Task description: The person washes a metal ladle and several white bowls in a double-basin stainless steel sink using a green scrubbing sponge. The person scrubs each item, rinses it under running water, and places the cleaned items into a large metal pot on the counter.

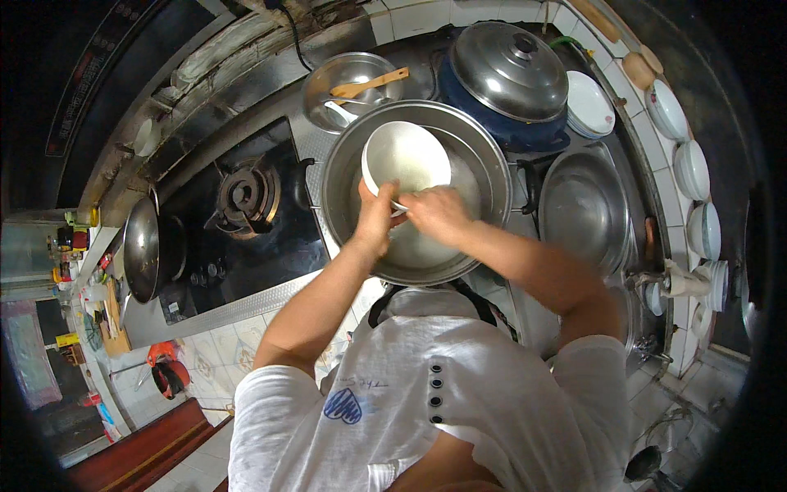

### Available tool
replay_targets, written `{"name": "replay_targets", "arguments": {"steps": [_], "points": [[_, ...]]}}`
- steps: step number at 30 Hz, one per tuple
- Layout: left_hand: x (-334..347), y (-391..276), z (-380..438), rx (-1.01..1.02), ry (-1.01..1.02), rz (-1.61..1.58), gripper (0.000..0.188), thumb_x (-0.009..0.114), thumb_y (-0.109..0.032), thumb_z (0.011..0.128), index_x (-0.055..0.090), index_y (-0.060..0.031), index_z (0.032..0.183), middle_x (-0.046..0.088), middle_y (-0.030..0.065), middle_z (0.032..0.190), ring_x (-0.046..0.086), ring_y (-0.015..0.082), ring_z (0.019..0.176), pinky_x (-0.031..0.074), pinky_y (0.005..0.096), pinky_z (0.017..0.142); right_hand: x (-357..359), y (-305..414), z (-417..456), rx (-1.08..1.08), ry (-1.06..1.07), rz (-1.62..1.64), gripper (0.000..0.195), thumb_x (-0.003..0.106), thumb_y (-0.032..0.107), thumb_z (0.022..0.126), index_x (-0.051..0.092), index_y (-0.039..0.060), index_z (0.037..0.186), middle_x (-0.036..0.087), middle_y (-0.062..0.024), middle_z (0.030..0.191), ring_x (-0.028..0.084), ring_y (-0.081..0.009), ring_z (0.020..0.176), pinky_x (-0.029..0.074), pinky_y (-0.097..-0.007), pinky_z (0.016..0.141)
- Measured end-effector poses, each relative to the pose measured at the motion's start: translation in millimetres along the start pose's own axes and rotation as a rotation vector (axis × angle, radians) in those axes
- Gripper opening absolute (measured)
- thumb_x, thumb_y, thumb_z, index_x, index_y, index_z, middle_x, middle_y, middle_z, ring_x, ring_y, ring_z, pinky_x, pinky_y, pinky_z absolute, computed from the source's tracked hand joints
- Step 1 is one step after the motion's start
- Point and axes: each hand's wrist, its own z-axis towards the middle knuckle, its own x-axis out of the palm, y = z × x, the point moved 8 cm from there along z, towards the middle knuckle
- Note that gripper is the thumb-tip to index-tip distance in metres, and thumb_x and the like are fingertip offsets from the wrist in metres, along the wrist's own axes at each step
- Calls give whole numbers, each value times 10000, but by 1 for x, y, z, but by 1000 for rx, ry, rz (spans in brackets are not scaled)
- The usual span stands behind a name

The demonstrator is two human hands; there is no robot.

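Note:
A white bowl (409, 154) is tilted inside a large two-handled metal pot (344, 246), its hollow facing up towards me. My left hand (376, 212) holds the bowl by its near left side, thumb at the rim. The curled fingers of my right hand (438, 212) grip the near rim, right beside the left hand. Whatever is between the right fingers is hidden. Pale, cloudy liquid appears to cover the bottom of the pot beneath the bowl.
Left of the pot is a black gas hob (276, 234) with a wok (142, 252). Behind it sits a steel basin (316, 92) holding a wooden spatula (375, 83). A lidded blue pot (473, 117), stacked plates (590, 101) and an oval metal basin (584, 203) stand right.

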Motion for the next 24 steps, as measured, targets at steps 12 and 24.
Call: {"name": "replay_targets", "arguments": {"steps": [12,24], "points": [[-20,-17,12,-146,235,312,591,397,-397,796,267,-114,1299,444,165,1185,540,270,963,495,365,739,4,-29,-11,-565,-164,-460,209,509,109,753,584,77,945,593,-65,982,534,-189,995,393,-337,891],[-11,9,14,20,50,-89,535,428,-299,802,257,-148,1285,428,129,1169,507,234,995,476,413,752,5,12,6,2,-1,292,157,530,125,767,553,34,893,615,-150,913,604,-339,791,479,-450,659]]}}
